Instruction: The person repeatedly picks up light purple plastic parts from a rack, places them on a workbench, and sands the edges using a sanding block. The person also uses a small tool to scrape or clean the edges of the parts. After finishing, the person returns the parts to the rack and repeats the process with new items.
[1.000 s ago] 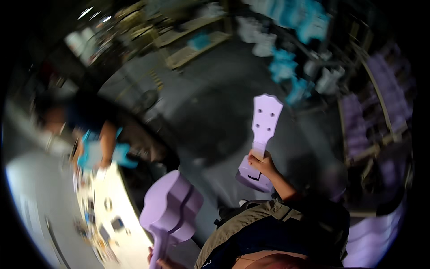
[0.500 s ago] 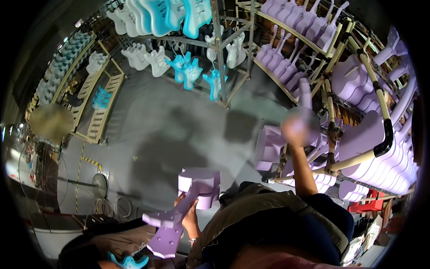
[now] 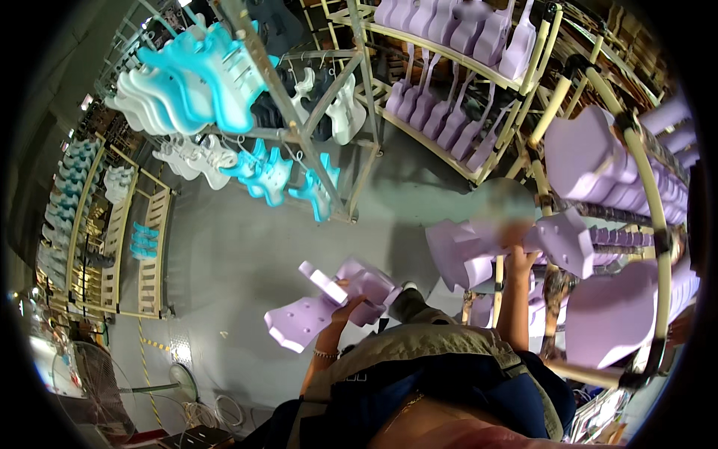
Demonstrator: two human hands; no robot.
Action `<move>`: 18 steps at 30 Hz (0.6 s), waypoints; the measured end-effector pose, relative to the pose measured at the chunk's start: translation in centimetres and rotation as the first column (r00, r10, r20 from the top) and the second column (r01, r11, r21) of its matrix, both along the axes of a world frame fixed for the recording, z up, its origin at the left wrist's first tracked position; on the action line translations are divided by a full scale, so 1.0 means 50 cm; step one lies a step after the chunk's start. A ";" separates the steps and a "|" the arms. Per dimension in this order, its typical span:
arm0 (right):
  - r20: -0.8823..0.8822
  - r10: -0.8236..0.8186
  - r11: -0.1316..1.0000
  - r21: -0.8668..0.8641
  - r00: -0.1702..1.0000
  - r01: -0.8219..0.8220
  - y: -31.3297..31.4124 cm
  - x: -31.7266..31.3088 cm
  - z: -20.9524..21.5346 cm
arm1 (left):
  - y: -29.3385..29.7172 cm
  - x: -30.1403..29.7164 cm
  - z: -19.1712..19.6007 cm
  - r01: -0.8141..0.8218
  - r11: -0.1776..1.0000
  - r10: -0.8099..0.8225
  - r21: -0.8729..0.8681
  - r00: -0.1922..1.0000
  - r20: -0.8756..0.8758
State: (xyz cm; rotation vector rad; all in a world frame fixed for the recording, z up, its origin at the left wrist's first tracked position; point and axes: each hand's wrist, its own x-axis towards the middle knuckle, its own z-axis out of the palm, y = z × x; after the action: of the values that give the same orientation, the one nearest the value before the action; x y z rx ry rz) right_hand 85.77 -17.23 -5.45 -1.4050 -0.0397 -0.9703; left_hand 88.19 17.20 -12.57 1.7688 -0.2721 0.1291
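Shift since half a second ago: the view had swung round, bringing the racks farther left; the right hand's ukulele headstock, which pointed up, now pointed right.
Left hand point(image 3: 348, 308): clamped around the necks of what looked like two smooth lilac ukuleles point(image 3: 374, 288), headstocks to the left, held above the floor.
Right hand point(image 3: 517, 262): wrapped on the neck of a matching lilac ukulele with an angular headstock point(image 3: 565, 243), just beside the near rack; a blurred patch hid part of it, and contact with the rack could not be told.
Floor: smooth grey floor point(image 3: 247, 266), with a yellow-and-black striped line point(image 3: 155, 344) at lower left.
Hanging rack: worn metal frame point(image 3: 296, 127) with turquoise and white guitar-shaped bodies point(image 3: 239, 90).
Far shelves: cream-railed shelving point(image 3: 452, 62), two tiers of upright lilac ukuleles.
Near rack: cream pipe rack point(image 3: 652, 196) with black joints, packed with lilac bodies point(image 3: 613, 322).
Left side: slatted cream rack point(image 3: 153, 258); wire-caged fan point(image 3: 93, 389) below it.
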 end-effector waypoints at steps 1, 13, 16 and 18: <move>0.070 -0.006 1.000 -0.023 0.998 0.008 -0.028 0.042 0.020 | -0.035 0.050 0.004 0.037 0.999 -0.037 -0.001 0.999 0.001; 0.402 0.148 0.987 -0.117 0.904 -0.110 -0.296 0.561 0.262 | -0.307 0.585 0.030 0.233 0.971 -0.233 -0.047 0.972 0.013; 0.448 0.061 0.996 -0.083 0.892 -0.026 -0.345 0.715 0.319 | -0.371 0.733 0.006 0.289 0.955 -0.288 -0.071 0.957 0.025; 0.489 0.125 0.989 -0.136 0.864 -0.066 -0.386 0.819 0.373 | -0.420 0.838 0.002 0.326 0.942 -0.323 -0.082 0.945 0.042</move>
State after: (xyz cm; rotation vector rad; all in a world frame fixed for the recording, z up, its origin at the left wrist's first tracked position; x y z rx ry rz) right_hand 126.73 -36.51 13.21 -1.2086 -0.5544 -1.2404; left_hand 130.08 -3.79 -12.47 1.6120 -0.5660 -0.0715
